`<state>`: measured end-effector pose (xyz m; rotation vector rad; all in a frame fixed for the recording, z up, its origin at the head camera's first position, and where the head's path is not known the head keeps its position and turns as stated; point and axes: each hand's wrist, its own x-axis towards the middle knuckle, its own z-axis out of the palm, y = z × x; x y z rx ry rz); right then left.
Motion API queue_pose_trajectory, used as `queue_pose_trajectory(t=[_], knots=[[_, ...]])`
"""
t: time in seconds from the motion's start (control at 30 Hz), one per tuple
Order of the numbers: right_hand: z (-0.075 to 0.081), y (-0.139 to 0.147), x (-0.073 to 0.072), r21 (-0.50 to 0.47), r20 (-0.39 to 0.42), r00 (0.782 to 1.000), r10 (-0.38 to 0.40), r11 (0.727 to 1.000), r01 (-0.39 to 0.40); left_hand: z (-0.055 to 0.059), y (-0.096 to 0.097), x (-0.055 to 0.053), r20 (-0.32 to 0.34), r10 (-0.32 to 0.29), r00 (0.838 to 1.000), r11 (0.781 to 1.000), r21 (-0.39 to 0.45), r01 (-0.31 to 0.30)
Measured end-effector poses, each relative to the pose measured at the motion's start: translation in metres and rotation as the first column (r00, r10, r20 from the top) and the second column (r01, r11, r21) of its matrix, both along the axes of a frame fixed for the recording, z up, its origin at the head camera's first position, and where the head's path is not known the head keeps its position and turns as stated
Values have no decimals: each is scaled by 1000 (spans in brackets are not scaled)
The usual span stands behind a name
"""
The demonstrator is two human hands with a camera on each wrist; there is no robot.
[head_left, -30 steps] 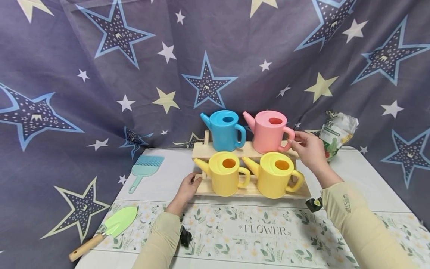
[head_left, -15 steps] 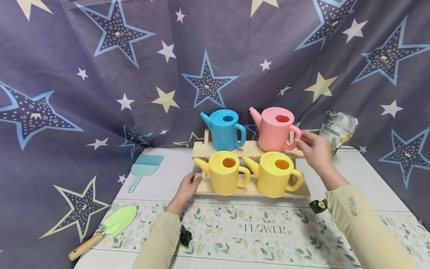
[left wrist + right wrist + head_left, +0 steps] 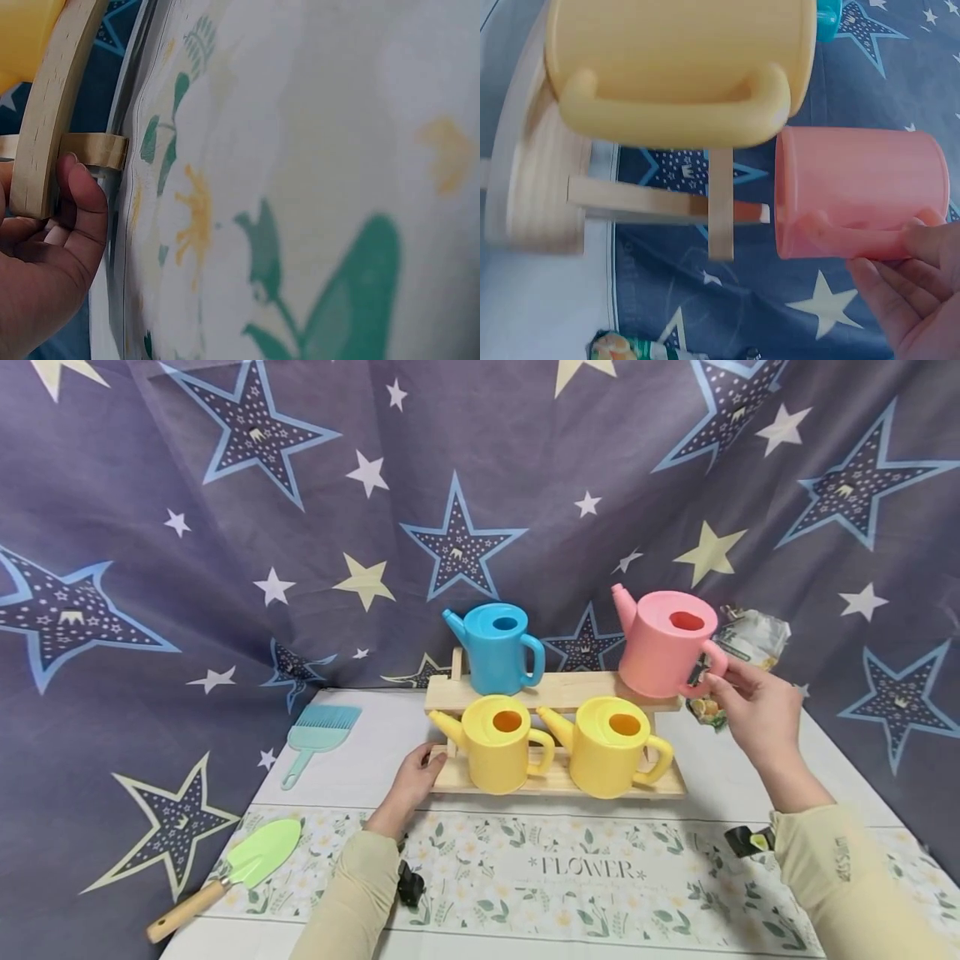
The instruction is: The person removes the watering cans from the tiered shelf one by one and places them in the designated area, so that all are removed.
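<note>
My right hand (image 3: 757, 710) pinches the handle of a pink watering can (image 3: 663, 647), which hangs tilted over the right end of the upper shelf. In the right wrist view the pink can (image 3: 862, 187) appears apart from the shelf wood. With curled fingers and thumb, my left hand (image 3: 414, 777) grips the left end of the lower board of the wooden two-step rack (image 3: 558, 781); the left wrist view shows the hand (image 3: 60, 247) around that board's end (image 3: 52, 112). A blue watering can (image 3: 495, 647) stands on the upper step. Two yellow watering cans, left (image 3: 497, 752) and right (image 3: 609, 756), stand on the lower one.
At the left lie a teal brush (image 3: 322, 735) and a green trowel with a wooden handle (image 3: 255, 860). Behind my right hand stands a printed bag (image 3: 753, 639). A starry curtain (image 3: 300, 527) backs the table, which has a floral cloth (image 3: 585, 893).
The pink watering can has moved right and up from its place beside the blue one, lifted by my right hand. My left hand stays at the rack's end.
</note>
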<state>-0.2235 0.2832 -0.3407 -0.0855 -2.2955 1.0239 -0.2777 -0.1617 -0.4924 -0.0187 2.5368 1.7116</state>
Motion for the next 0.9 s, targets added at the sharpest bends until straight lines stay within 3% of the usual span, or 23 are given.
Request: queue_pose_trajectory(t=[0.23, 0.57, 0.7, 0.9], knots=[[-6, 17, 16, -7, -66, 992, -103, 995, 103, -1, -2, -2, 12, 1, 1000, 1000, -8, -1], [-16, 38, 32, -9, -81, 965, -249, 968, 249, 0, -4, -3, 12, -6, 1000, 1000, -14, 6], [-29, 45, 33, 3, -70, 965, -254, 967, 255, 0, -4, -4, 10, -9, 1000, 1000, 1, 9], [-62, 52, 30, 19, -19, 970, -244, 969, 245, 0, -2, -3, 30, -5, 1000, 1000, 5, 5]])
